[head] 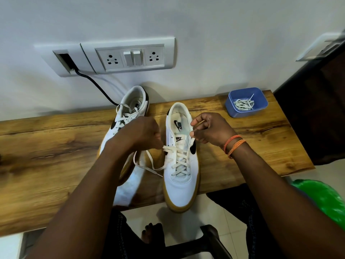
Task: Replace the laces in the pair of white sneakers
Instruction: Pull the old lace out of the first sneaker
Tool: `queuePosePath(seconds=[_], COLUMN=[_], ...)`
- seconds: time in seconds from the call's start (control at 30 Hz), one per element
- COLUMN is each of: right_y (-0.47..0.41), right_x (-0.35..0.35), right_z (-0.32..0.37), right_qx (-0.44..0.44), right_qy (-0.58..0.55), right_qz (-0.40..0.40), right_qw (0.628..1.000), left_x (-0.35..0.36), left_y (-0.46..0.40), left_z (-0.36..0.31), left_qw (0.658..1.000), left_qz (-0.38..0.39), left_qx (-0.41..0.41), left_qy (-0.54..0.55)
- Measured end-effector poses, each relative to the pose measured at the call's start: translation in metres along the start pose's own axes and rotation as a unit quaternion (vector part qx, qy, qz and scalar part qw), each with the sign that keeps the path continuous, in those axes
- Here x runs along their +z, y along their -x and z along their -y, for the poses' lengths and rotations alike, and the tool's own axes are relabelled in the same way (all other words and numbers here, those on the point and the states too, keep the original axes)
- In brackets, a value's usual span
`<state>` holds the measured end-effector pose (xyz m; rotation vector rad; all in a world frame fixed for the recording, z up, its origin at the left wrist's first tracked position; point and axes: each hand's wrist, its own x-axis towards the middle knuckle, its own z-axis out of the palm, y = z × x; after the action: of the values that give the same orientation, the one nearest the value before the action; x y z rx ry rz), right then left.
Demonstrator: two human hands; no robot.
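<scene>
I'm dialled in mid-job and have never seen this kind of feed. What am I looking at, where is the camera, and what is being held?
There is no machine: a person works with bare hands, filmed by one camera worn on the head, looking down. On the wooden tabletop lie two white sneakers: the left sneaker and the right sneaker, plus a blue plastic tub holding spare laces. The left hand and right hand each pinch an end of the right sneaker's cream lace.
</scene>
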<state>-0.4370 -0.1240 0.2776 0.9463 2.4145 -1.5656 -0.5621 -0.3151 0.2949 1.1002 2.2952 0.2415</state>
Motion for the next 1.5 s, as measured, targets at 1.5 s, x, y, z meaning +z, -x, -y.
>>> queuePosePath(seconds=[1.5], right_y=[0.065], right_x=[0.067], right_z=[-0.019], right_qx=[-0.117], right_qy=[0.35], right_qz=[-0.148], right_qw=[0.918], left_x=[0.028], left_y=[-0.021], left_z=[-0.004], left_qw=[0.979], left_qz=[-0.04], left_qx=[0.117], left_qy=[0.162])
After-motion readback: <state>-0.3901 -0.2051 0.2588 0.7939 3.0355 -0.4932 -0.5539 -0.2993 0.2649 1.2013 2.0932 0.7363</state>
